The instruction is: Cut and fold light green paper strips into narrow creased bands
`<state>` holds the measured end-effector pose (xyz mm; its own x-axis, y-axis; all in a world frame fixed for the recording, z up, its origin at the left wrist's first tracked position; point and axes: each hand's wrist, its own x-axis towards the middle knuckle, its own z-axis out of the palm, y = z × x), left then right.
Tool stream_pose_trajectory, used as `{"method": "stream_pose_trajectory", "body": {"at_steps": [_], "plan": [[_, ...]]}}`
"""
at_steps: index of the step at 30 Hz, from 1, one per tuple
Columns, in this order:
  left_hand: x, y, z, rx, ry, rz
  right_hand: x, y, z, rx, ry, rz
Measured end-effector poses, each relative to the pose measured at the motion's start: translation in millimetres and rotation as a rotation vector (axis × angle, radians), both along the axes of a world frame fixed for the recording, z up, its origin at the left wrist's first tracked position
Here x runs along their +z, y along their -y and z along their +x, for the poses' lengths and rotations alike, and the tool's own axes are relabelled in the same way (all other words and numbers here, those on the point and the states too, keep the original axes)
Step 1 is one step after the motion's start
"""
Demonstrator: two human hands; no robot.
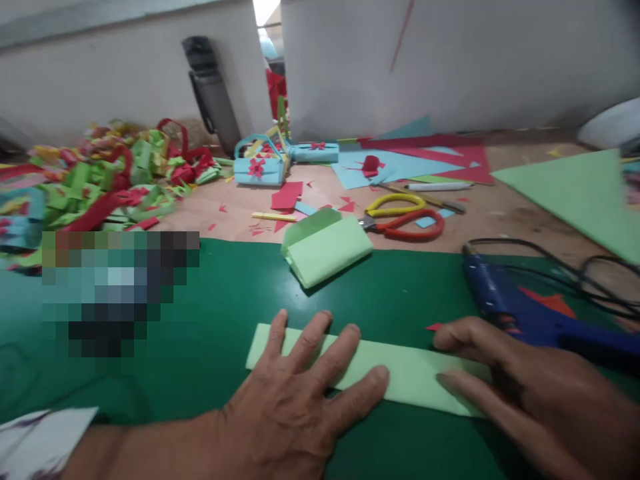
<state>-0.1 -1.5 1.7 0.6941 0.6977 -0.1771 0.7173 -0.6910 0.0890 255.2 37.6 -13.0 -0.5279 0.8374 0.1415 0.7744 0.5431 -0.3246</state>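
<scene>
A folded light green paper strip (410, 370) lies lengthwise across the green mat (220, 300) in front of me. My left hand (300, 393) rests flat on its left half, fingers spread and pressing it down. At the strip's right end is my right hand (545, 387): the thumb touches the paper, while the index finger curves over by the far edge, with a gap between the two. The palm hides that end of the strip. Beyond my left hand sits a folded light green paper pouch (330, 250) with its flap up.
A blue glue gun (490, 287) with a black cord lies at right. Scissors (405, 217) with yellow and red handles touch the pouch. Behind are small blue paper bags (259, 171), a dark bottle (213, 100), and a heap of colourful paper pieces (95, 180). A blurred-out object (115, 287) lies left.
</scene>
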Motion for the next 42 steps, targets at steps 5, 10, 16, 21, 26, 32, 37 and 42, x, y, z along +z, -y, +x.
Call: {"method": "stream_pose_trajectory", "body": {"at_steps": [5,10,16,21,26,32,37,42], "plan": [[-18.8,1.1,-8.0,-0.067,0.033,0.200,16.8,1.4,-7.7,-0.007,-0.012,-0.068],[-38.6,0.0,-15.1,-0.136,0.136,0.454,18.9,3.7,-9.5,-0.097,-0.006,-0.196],[-38.4,-1.0,-14.3,-0.131,0.187,0.454,18.5,4.6,-8.3,-0.126,-0.009,-0.236],[-36.5,-1.0,-14.2,-0.119,0.156,0.446,19.1,7.3,-9.7,-0.093,0.009,-0.161],[-35.9,-1.5,-15.4,-0.136,0.135,0.481,18.4,7.5,-10.6,-0.081,0.054,-0.057],[-31.5,1.7,-10.6,-0.119,0.168,0.436,15.9,9.3,-7.6,-0.077,0.115,0.021],[-26.7,6.6,-6.4,-0.003,0.149,0.298,17.4,12.2,-5.2,-0.021,0.254,0.281],[-31.5,1.3,-13.0,-0.125,0.184,0.367,19.8,16.6,-12.3,0.250,0.299,0.555]]}}
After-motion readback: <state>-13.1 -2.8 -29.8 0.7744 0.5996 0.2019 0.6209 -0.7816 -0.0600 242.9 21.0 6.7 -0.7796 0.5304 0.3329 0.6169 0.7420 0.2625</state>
